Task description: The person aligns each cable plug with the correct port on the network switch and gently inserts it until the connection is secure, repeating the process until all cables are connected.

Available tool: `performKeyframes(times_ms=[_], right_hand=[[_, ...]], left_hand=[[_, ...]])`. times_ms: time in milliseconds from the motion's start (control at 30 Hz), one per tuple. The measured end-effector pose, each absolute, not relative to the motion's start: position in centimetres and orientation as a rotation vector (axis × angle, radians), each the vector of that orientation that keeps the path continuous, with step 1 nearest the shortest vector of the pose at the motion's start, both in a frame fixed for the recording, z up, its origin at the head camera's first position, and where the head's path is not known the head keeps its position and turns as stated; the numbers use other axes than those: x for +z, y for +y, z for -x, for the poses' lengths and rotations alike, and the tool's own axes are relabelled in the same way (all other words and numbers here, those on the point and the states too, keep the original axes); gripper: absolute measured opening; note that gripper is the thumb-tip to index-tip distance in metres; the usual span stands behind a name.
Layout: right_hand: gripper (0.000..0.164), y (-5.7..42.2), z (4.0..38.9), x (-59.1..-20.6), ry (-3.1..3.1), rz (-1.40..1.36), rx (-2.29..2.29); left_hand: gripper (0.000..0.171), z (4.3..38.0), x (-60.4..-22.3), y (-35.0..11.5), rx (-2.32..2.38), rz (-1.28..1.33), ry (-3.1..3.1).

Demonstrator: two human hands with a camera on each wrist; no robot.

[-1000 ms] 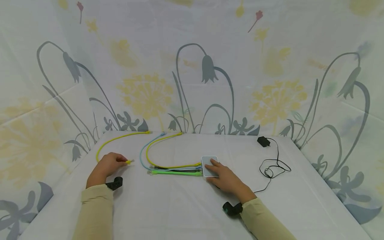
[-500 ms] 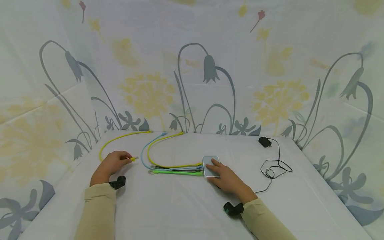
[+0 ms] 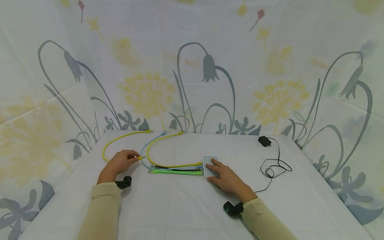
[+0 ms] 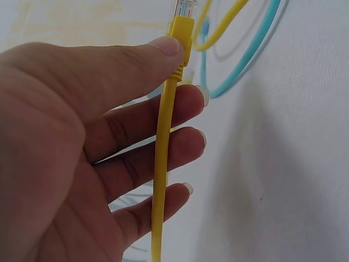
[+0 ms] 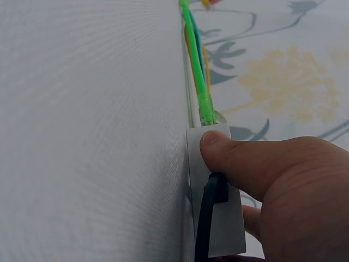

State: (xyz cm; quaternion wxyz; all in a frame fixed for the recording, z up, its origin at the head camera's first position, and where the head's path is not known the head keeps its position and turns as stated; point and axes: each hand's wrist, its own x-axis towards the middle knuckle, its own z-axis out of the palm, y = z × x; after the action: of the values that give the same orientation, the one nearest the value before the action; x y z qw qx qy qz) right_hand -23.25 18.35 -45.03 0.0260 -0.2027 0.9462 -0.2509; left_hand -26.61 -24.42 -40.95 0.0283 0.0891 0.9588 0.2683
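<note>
In the head view my left hand point(image 3: 120, 163) pinches one end of a yellow network cable point(image 3: 112, 140), whose body curves back toward the wall. Up close, the thumb presses the yellow boot below the clear plug point(image 4: 182, 10), and the other fingers lie spread behind the cord. My right hand point(image 3: 225, 179) holds a small white network switch point(image 3: 206, 159), thumb against its side face and fingers over its top. A green cable point(image 5: 197, 71) runs into the switch's far side. A black power lead point(image 5: 204, 229) enters the face beside my thumb.
A light blue cable point(image 3: 145, 146), a second yellow cable point(image 3: 151, 148) and a short black cable point(image 3: 177, 170) also run to the switch's left side. At the back right lies a black power adapter point(image 3: 264, 141) with a tangled cord point(image 3: 271, 160). A patterned cloth wall point(image 3: 192, 100) stands behind.
My left hand has moved right with the yellow cable's end, bringing the plug up to the light blue cable in the head view. The right hand has stayed on the switch.
</note>
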Motion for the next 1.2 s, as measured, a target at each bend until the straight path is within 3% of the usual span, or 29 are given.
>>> performKeyframes(times_ms=[1200], right_hand=[[0.053, 18.3, 23.2, -44.9, 2.915, 0.59, -0.784]], left_hand=[[0.017, 27.7, -42.1, -19.1, 0.893, -0.508, 3.003]])
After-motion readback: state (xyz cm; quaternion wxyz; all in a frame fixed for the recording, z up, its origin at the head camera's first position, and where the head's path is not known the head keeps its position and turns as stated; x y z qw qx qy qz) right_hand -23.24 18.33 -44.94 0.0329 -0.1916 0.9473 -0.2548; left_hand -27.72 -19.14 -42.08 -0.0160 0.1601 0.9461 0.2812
